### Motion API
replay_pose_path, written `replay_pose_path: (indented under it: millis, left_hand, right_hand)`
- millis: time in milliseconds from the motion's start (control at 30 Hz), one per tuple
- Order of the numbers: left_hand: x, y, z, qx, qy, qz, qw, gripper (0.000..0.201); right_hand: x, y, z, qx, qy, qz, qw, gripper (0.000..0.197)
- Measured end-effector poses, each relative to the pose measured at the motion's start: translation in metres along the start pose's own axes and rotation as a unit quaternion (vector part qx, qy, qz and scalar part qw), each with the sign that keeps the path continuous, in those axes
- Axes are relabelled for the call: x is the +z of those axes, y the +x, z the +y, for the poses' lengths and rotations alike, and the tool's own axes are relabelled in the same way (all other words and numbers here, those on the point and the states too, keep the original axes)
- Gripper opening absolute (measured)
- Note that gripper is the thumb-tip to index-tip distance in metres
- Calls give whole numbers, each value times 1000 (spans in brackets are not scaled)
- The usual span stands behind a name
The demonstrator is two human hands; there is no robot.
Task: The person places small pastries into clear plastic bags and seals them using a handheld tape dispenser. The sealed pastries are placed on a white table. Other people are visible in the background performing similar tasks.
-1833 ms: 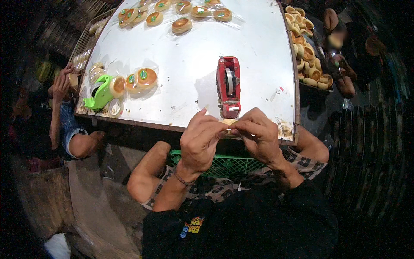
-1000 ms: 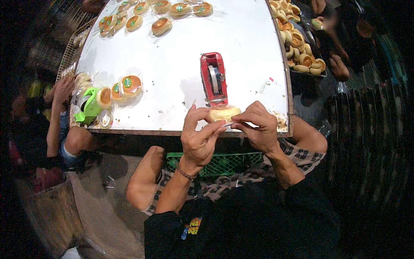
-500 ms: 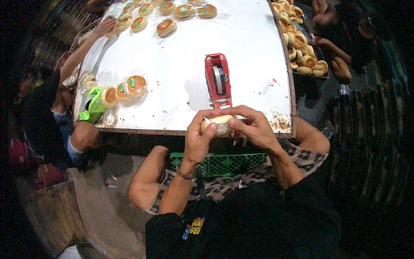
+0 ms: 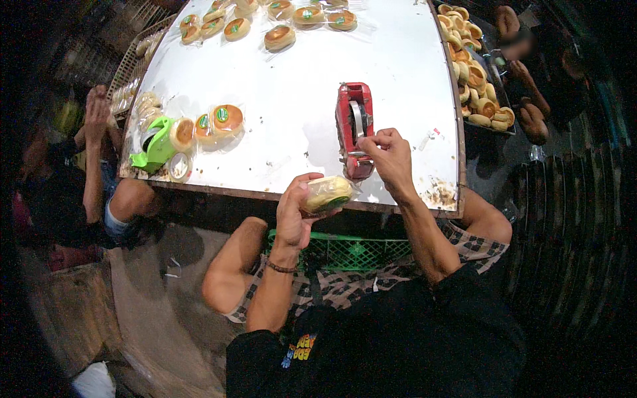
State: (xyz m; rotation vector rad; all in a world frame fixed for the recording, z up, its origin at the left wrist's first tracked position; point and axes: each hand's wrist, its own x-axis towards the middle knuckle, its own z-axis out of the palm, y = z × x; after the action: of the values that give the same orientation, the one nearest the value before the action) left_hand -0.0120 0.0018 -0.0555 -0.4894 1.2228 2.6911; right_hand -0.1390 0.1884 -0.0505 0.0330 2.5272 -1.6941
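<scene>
My left hand point(image 4: 295, 215) is closed around a round bread bun point(image 4: 325, 192) in clear plastic wrap. It is tilted on its side just beyond the table's near edge, with a green label on its lower face. On the table ahead stands a red tape dispenser point(image 4: 355, 126) with a roll of adhesive tape point(image 4: 358, 118) in it. My right hand point(image 4: 391, 159) reaches over its near part. Thumb and forefinger are pinched together on the tape between roll and cutting end; the strip itself is barely visible.
Left on the white table point(image 4: 285, 119) are wrapped buns point(image 4: 227, 119) and a green tape dispenser point(image 4: 158, 142). More wrapped buns point(image 4: 280, 38) lie at the far end. A tray of unwrapped buns point(image 4: 479, 76) stands right. A green crate point(image 4: 358, 254) is below. Co-workers sit on both sides.
My right hand has let go of the bun and moved forward to the red dispenser. My left hand now holds the bun alone, turned label-down. The left co-worker's arm has drawn back off the table.
</scene>
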Motion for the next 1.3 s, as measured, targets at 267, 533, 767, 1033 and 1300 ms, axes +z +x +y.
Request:
replay_pose_path:
  millis: [267, 533, 767, 1033, 1300]
  left_hand:
    - [-12, 2, 8, 29, 11, 42, 999, 44]
    - [-3, 9, 19, 108, 126, 23, 986, 40]
    - [33, 1, 28, 161, 242, -15, 957, 39]
    - [40, -5, 34, 165, 276, 4, 947, 38]
    - [34, -3, 33, 177, 268, -6, 947, 38]
  right_hand:
    - [-6, -60, 46, -72, -78, 20, 994, 16]
    - [-35, -68, 20, -45, -30, -120, 991, 20]
    - [-48, -74, -56, -165, 230, -315, 906, 75]
    - [-21, -67, -50, -70, 254, -209, 942, 70]
    - [-10, -52, -37, -280, -30, -206, 937, 57]
